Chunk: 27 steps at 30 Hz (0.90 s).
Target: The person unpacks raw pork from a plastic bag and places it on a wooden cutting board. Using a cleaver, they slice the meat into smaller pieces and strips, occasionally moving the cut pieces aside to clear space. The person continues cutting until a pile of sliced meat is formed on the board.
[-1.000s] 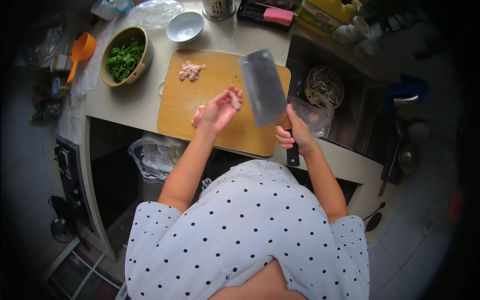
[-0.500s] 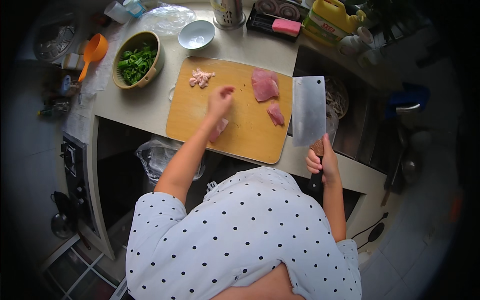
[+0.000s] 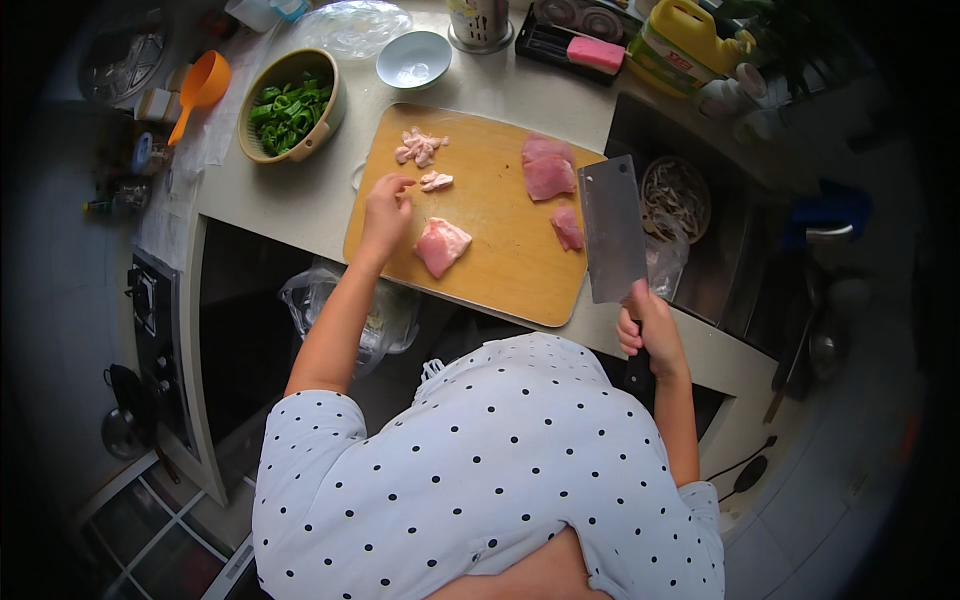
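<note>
Right hand: the hand (image 3: 652,335), at the bench's near edge, has its fingers wrapped round the handle of a cleaver (image 3: 614,235), the thumb lying up toward the blade, probably to steady its weight.
Cleaver: its blade points away from the body and overlaps the board's right edge in view, likely held aside to leave the other hand room; whether it touches the board, I cannot tell.
Left hand: the hand (image 3: 388,215) is over the board's left edge, its fingers bent but loose, seemingly gripping nothing, their tips just beside a pale scrap (image 3: 436,181).
Meat chunk: the pink piece (image 3: 442,246) lies near the board's near left part, within easy reach.
Board: the wooden board (image 3: 490,285) sits along the bench's (image 3: 250,200) near edge, presumably for close working.
Right-hand meat: a small piece (image 3: 567,228) and, beyond it, a larger slab (image 3: 548,167) lie by the board's right edge, apart from the chunk.
Pale bits: a small heap (image 3: 420,147) lies near the board's far left corner, seemingly grouped apart from the pink meat.
Basin: cut greens (image 3: 290,115) fill the basin (image 3: 335,118) left of the board, perhaps parked clear of the blade.
Bowl: a pale bowl (image 3: 414,60) stands beyond the board's far edge.
</note>
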Each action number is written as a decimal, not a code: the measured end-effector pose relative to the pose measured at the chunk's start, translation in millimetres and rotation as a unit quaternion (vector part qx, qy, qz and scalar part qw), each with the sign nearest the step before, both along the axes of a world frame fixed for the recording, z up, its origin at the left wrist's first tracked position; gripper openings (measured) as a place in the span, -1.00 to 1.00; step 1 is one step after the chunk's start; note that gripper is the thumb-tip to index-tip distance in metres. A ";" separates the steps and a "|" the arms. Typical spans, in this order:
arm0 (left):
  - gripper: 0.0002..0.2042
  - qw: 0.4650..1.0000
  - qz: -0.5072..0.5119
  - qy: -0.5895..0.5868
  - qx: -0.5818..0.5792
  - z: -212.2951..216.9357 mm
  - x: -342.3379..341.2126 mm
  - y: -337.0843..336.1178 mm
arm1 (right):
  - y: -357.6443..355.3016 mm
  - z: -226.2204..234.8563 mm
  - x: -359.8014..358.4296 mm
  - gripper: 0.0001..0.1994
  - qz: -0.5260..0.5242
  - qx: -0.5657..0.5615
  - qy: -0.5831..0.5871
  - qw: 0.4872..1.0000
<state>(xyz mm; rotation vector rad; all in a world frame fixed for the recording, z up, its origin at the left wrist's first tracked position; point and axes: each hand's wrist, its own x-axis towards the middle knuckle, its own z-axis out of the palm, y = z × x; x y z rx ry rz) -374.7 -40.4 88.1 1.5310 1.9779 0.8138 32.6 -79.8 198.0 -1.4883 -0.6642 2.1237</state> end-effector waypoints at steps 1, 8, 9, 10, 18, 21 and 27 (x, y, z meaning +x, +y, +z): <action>-0.77 0.996 -0.032 0.037 0.069 3.0 3.6 1.4 | 0.1 0.3 -8.5 -0.70 0.035 0.044 -0.034 0.998; -0.86 0.985 -0.145 -0.021 0.086 -12.9 43.3 20.4 | 16.0 1.4 -58.8 -0.69 0.211 0.118 -0.179 0.954; -0.86 0.986 -0.148 -0.055 0.046 -10.5 61.4 19.3 | 16.4 -6.3 -64.0 -0.69 0.207 0.172 -0.195 0.943; -0.84 0.984 -0.147 -0.058 0.077 -17.5 68.6 18.9 | 14.5 -23.2 -71.5 -0.69 0.204 0.227 -0.204 0.930; -0.86 0.992 -0.109 -0.036 0.051 -24.8 68.8 12.2 | 22.9 -44.4 -97.6 -0.59 0.254 0.232 -0.259 0.903; -0.87 0.987 -0.107 -0.007 0.119 -11.9 77.9 11.6 | 29.8 -25.4 -100.7 -0.57 0.273 0.207 -0.272 0.899; -0.80 0.979 -0.130 -0.005 0.155 -17.0 84.7 18.8 | 25.4 -24.1 -102.2 -0.56 0.303 0.322 -0.314 0.840</action>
